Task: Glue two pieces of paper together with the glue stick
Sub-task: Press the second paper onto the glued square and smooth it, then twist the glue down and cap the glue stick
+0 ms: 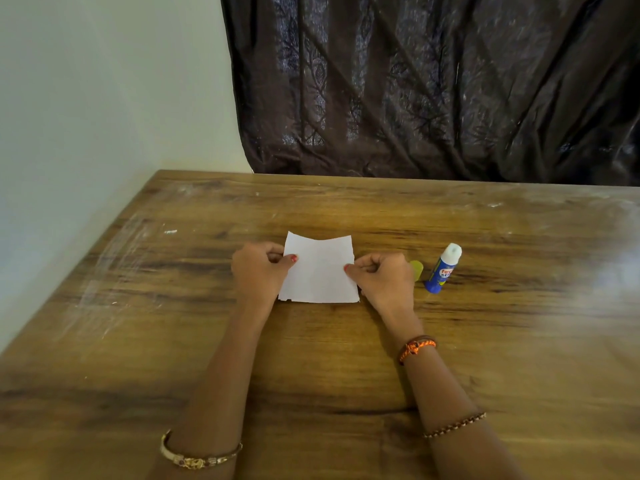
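Note:
A white piece of paper [320, 271] with rough edges sits at the middle of the wooden table [346, 358]; its far edge curls up. I cannot tell whether a second piece lies under it. My left hand [259, 271] pinches its left edge between thumb and fingers. My right hand [382, 277] pinches the right edge the same way. An uncapped blue glue stick [443, 268] with a white tip stands tilted just right of my right hand. Its yellow-green cap [417, 269] lies between that hand and the stick, partly hidden.
A dark patterned curtain [433, 88] hangs behind the table's far edge. A pale wall [104, 98] runs along the table's left side. White smears mark the tabletop at the left and far right.

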